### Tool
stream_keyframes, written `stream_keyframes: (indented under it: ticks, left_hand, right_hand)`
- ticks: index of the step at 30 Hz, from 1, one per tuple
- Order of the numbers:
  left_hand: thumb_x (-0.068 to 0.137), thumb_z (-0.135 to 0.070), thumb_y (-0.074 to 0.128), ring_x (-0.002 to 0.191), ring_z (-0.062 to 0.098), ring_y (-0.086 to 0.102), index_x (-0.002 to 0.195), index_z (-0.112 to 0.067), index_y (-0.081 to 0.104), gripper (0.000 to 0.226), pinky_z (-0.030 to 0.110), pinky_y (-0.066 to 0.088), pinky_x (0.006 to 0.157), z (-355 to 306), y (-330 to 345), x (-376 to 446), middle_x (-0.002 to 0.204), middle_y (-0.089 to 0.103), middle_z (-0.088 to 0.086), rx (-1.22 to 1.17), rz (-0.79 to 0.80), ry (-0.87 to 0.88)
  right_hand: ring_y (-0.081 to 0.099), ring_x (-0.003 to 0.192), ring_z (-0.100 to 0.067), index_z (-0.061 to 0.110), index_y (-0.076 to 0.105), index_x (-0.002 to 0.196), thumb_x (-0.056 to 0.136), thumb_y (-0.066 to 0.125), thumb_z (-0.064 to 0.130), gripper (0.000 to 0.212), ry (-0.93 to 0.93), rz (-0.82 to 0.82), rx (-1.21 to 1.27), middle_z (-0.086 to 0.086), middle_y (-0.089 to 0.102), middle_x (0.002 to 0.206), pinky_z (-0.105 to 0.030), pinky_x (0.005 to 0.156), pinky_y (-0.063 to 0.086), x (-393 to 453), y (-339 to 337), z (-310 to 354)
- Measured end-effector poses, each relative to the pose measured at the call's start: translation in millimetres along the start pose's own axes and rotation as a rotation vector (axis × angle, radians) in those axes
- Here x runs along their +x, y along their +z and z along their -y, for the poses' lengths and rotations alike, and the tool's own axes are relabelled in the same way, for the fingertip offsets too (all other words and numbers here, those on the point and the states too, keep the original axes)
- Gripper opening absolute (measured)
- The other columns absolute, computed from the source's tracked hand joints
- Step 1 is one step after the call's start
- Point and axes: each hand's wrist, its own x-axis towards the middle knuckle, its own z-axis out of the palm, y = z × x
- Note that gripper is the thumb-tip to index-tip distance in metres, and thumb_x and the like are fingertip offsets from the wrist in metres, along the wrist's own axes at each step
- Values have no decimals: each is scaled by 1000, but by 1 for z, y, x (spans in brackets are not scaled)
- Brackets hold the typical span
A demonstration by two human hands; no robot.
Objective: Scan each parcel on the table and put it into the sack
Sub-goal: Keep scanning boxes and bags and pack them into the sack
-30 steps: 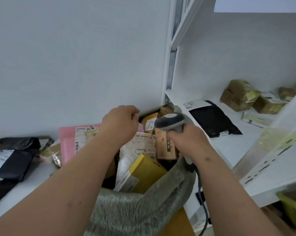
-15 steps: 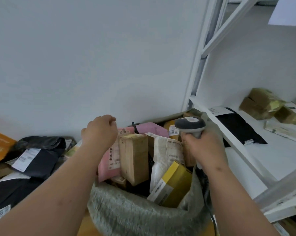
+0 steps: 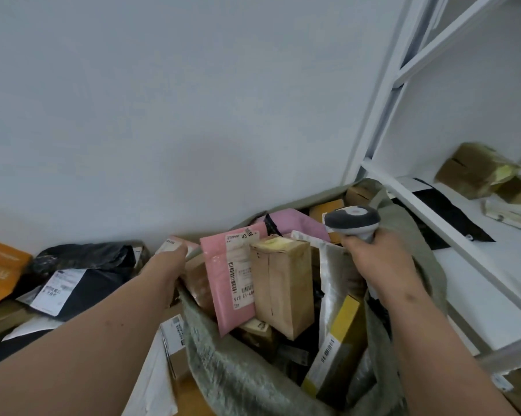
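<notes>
In the sack [image 3: 241, 376] many parcels already stand, while left of it the left hand [image 3: 166, 265], fingers hidden, reaches toward unscanned parcels [image 3: 82, 274] and the right hand [image 3: 382, 262] clamps the scanner [image 3: 353, 220].

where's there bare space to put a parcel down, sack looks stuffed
The clearest bare patch is the white shelf on the right, in front of the black mailer and the brown boxes. The sack is packed to its mouth. The table on the left is crowded with the black bag and the orange mailer.
</notes>
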Motion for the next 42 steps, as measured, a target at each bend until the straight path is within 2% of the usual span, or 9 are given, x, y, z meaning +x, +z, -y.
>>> stream_keyframes:
  ticks: [2, 5, 12, 17, 19, 22, 28, 31, 42]
  left_hand:
    - [90, -38, 59, 112, 36, 57, 140, -13, 47, 57, 40, 47, 93, 5, 3, 18, 126, 58, 15, -48, 25, -75]
    - [95, -25, 56, 102, 29, 53, 131, -9, 51, 40, 33, 42, 88, 6, 1, 35, 120, 58, 16, -16, 58, -38]
    - [90, -20, 60, 109, 33, 57, 126, -6, 56, 38, 42, 48, 97, 4, 10, 33, 120, 61, 17, 58, 114, -44]
    - [73, -11, 64, 86, 27, 59, 92, -7, 59, 20, 33, 44, 75, -7, 12, 28, 99, 63, 17, 205, 94, 13]
    - [64, -25, 73, 88, 28, 67, 100, -5, 67, 42, 38, 54, 86, -13, 15, 16, 99, 70, 15, 295, 98, 76]
    - [89, -41, 63, 109, 37, 62, 119, -4, 66, 48, 46, 51, 97, -25, 24, -15, 118, 65, 19, 368, 60, 246]
    - [103, -38, 44, 121, 32, 53, 130, -8, 60, 44, 37, 41, 106, -52, 44, -80, 132, 59, 16, 131, -74, 477]
    - [104, -39, 42, 110, 18, 53, 134, -11, 58, 44, 25, 38, 92, -66, 51, -113, 132, 59, 8, -11, -125, 569]
    - [105, -42, 37, 86, 0, 57, 98, -29, 59, 26, 30, 51, 93, -146, 46, -221, 89, 58, -17, -330, -243, 985]
  right_hand:
    - [60, 76, -23, 13, 63, 90, 92, 61, 36, 23, 13, -7, -21, -10, 65, 85, -37, 73, 50, 2, 6, 4]
    - [59, 80, -24, 18, 59, 87, 92, 62, 36, 18, 31, -8, -45, -8, 62, 86, -41, 80, 51, 2, 13, 10]
    - [62, 80, -29, 9, 65, 87, 87, 66, 29, 20, 1, 7, -97, -12, 66, 84, -42, 78, 53, 2, 24, 16]
    - [61, 79, -25, 12, 64, 84, 87, 67, 29, 17, -21, 50, -48, -9, 65, 82, -36, 72, 48, 2, 23, 12]
    - [61, 79, -23, 14, 63, 84, 89, 66, 32, 19, -37, 78, -32, -7, 64, 83, -34, 70, 47, 2, 20, 12]
    - [58, 78, -21, 17, 60, 82, 91, 64, 35, 20, -67, 103, -8, -6, 63, 83, -33, 69, 45, 0, 12, 13]
    - [58, 73, -15, 17, 64, 78, 90, 64, 34, 20, -147, 68, 160, -4, 67, 82, -34, 70, 48, -4, -26, 13]
    - [58, 70, -20, 5, 69, 84, 88, 65, 32, 27, -194, 13, 269, -11, 69, 80, -34, 65, 46, -6, -45, 14]
    - [55, 73, -3, 29, 56, 79, 87, 68, 26, 15, -496, -85, 541, 11, 59, 79, -22, 66, 42, -14, -109, 64]
